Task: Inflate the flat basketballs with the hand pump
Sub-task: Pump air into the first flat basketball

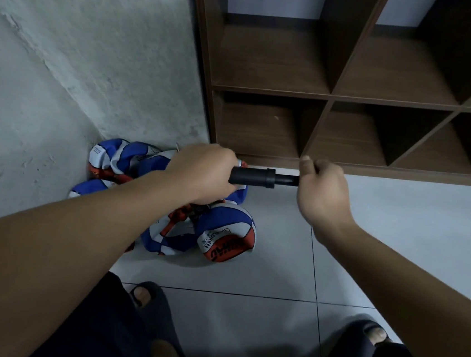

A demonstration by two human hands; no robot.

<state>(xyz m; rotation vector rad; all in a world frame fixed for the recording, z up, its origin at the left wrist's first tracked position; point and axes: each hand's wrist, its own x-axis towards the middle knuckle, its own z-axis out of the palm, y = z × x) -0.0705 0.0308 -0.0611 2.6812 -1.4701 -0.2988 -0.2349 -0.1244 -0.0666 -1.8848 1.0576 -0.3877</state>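
Both arms reach forward and down from the bottom corners, forearms bare, converging over the floor (396,239). The left hand (204,173) is knuckles-up, fingers curled round the left end of the pump (253,176), which lies level between the two hands. The right hand (321,191) is turned back-of-hand toward the camera, fingers folded round the narrower rod end of the pump, thumb raised above it; the handle itself is hidden inside that fist. The rod shows only a short stretch between the barrel's collar and the right hand.

Directly under and behind the left hand lies a heap of crumpled blue, white and red balls (120,160), pushed into the corner where the wall (81,60) meets the shelf (330,95). A rounder ball (222,241) sits just below the left wrist, nearer the person. Whether the pump's nozzle is in any ball cannot be told; the left hand covers it.

Below the hands, two feet in dark slippers (359,345) stand on the tiles.
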